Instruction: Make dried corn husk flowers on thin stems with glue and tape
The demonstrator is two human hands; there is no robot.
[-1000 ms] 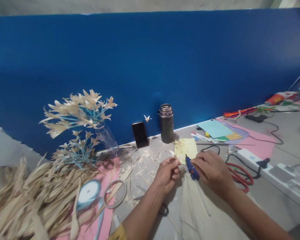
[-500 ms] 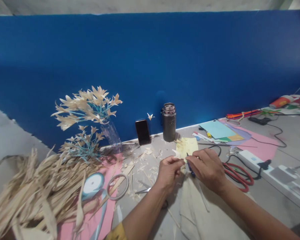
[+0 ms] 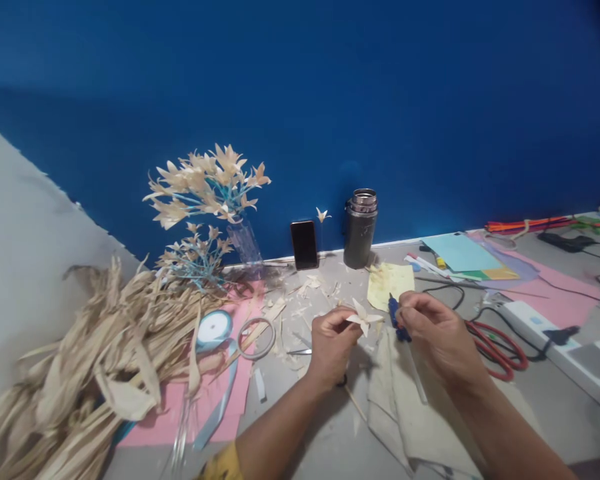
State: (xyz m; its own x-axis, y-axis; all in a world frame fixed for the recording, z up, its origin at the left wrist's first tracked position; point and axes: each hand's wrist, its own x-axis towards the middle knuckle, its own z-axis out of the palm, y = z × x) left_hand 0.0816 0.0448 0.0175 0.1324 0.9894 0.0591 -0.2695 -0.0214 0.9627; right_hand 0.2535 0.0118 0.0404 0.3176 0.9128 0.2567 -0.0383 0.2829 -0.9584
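Two bare hands at work above a littered counter (image 3: 307,433). The left hand (image 3: 333,343) has its grip closed, thumb and fingertips pinching a pale flower (image 3: 364,317) at its base; the petals spread outward to the right of the fingers, held just above the counter. The right hand (image 3: 433,333) has its grip closed around a blue glue gun (image 3: 397,319), its dark nozzle directed away from the person, beside the yellow paper (image 3: 403,277). A translucent glue stick (image 3: 417,379) extends from the rear of the gun over a pale cloth (image 3: 425,427). Flower and nozzle are near each other but apart. Scissors (image 3: 300,351) lie partly hidden by the left hand, among pale scraps.

Behind the hands, a phone (image 3: 305,245) and an open flask (image 3: 360,233) stand near the blue panel (image 3: 300,100), with a single bloom (image 3: 323,215) between them. To the left, a bouquet (image 3: 205,180) leans out of a clear bottle (image 3: 244,240) above a heap of husks (image 3: 75,367); a ribbon roll (image 3: 214,329) and a ring (image 3: 273,340) lie nearby. To the right are a red cable (image 3: 509,365) and a white power strip (image 3: 525,317).
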